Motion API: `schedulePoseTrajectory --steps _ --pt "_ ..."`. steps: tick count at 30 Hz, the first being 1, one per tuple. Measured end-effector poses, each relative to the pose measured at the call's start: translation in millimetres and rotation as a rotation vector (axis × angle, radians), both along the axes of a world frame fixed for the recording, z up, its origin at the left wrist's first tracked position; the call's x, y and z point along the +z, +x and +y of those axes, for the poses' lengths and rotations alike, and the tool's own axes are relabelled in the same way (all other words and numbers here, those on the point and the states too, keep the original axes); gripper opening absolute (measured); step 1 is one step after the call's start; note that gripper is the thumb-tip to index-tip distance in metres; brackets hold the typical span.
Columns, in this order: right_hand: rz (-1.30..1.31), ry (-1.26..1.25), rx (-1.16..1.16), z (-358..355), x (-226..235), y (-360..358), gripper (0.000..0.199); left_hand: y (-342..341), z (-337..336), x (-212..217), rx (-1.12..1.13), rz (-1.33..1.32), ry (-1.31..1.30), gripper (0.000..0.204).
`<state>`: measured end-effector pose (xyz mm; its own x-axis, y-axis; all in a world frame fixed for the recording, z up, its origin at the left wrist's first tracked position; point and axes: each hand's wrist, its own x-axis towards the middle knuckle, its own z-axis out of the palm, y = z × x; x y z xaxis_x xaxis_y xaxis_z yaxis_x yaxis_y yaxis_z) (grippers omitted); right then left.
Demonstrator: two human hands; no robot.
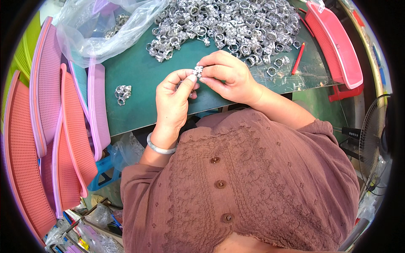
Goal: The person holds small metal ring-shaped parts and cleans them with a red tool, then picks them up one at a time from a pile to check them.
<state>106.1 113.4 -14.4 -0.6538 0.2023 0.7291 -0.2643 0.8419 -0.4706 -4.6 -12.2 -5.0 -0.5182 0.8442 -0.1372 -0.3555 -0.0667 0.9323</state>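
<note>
Both of my hands meet over the green table (135, 80) and pinch one small silver ring with a sparkly flower-shaped top (198, 70). My left hand (173, 99) grips it from below with thumb and forefinger; a pale bangle sits on that wrist. From the right, my right hand (230, 76) holds the ring's top with its fingertips. A large heap of similar silver rings (228, 25) lies just beyond my hands. A small cluster of a few rings (122, 93) rests apart, to the left.
Stacked pink, salmon and green mesh trays (50, 126) lean along the left. A clear plastic bag (105, 29) with rings in it lies at the top left. A red pencil (298, 59) and a pink tray (333, 42) sit at the right. A fan (375, 143) stands at the far right.
</note>
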Motion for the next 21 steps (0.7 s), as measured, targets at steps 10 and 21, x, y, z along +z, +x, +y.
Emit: schedulePoseTrajectory --steps 10,21 --pt "0.065 0.062 -0.065 -2.4 -1.1 -2.6 0.015 -0.4 1.0 -1.1 -0.008 -0.007 0.011 0.007" --pt "0.066 0.067 -0.071 -3.1 -0.4 -2.4 0.015 -0.3 0.6 -0.6 -0.008 0.01 0.018 0.008"
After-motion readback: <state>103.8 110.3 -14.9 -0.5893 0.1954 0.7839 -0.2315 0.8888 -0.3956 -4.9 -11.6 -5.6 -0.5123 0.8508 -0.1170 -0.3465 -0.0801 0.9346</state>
